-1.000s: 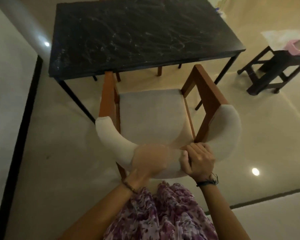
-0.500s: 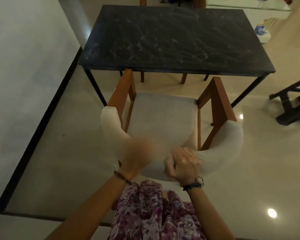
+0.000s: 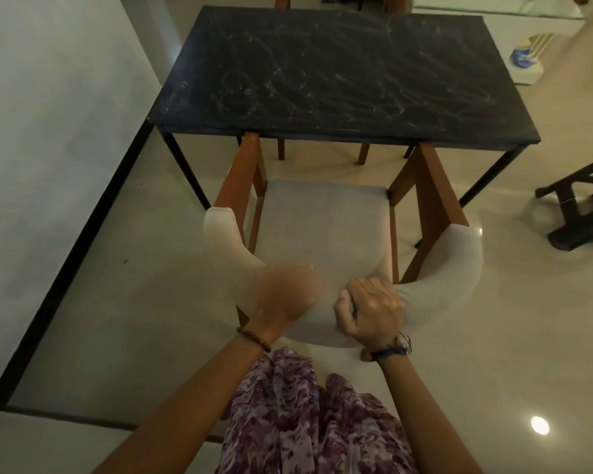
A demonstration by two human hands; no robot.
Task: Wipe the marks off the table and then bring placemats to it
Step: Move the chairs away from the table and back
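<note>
Right now my right hand has its fingers curled over the padded backrest of the chair, gripping it. My left hand sits on the same backrest just beside it, but it is blurred, so I cannot tell whether its fingers grasp or only rest there. The chair faces the desk, its wooden arms reaching to the near edge, front tips just under it. I judge the chair fairly heavy and rigid, the padding soft under a grip, so the firm top of the back is the place to hold it.

Beyond it, the desk stands square ahead, its long axis running left to right across my view. Pale scribbled marks cover most of its dark top. That top looks hard and smooth; I expect a cloth would glide over it. No cloth or placemats show. A dark stool stands well apart on the right.
</note>
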